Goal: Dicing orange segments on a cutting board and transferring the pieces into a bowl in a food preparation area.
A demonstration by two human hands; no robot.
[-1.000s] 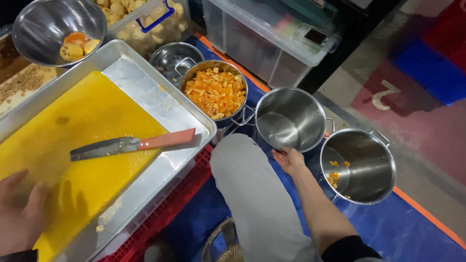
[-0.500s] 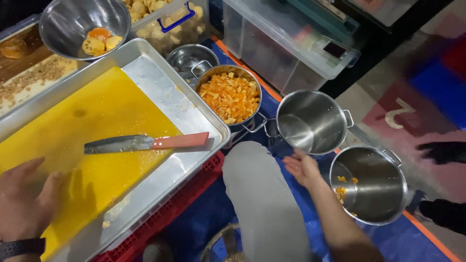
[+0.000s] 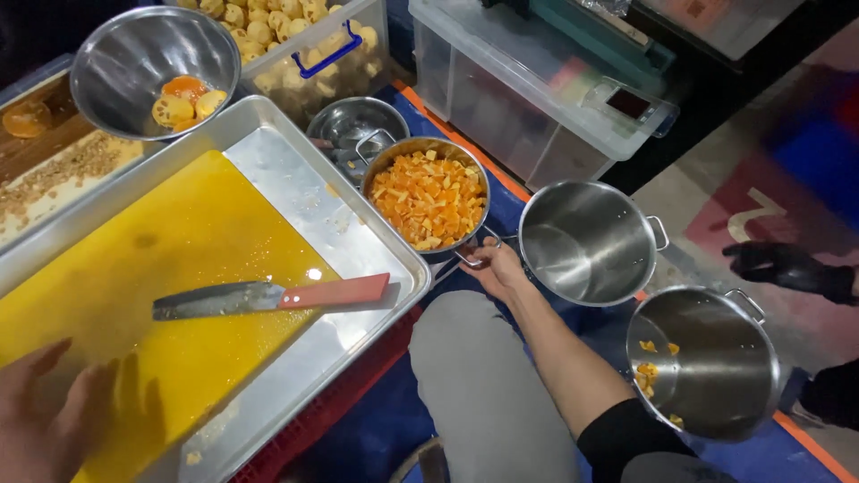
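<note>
The right hand point(image 3: 497, 268) is reaching forward past the knee to the pot point(image 3: 429, 197) full of diced orange pieces, its fingers curling closed around the pot's near handle point(image 3: 472, 255); that pot is sitting just beside the right rim of the tray point(image 3: 358, 237), with a small empty pot point(image 3: 356, 125) touching it behind and an empty steel pot point(image 3: 586, 240) just to its right; a third pot point(image 3: 707, 362), holding only a few orange scraps, is standing nearer the camera on the blue mat point(image 3: 385, 420). The left hand point(image 3: 58, 416) is lying flat at the near left edge of the yellow board point(image 3: 143, 268), fingers spread apart and gripping nothing; the board is filling the tray, and a knife point(image 3: 268, 295) with a red handle is resting across it, well clear of both hands. A steel bowl point(image 3: 152, 58) with a few cut fruit pieces is sitting beyond the tray; behind it a clear bin point(image 3: 313, 45) is holding pale round fruit. At the far right another person's gloved hand point(image 3: 787, 268) is hanging above the floor.
</note>
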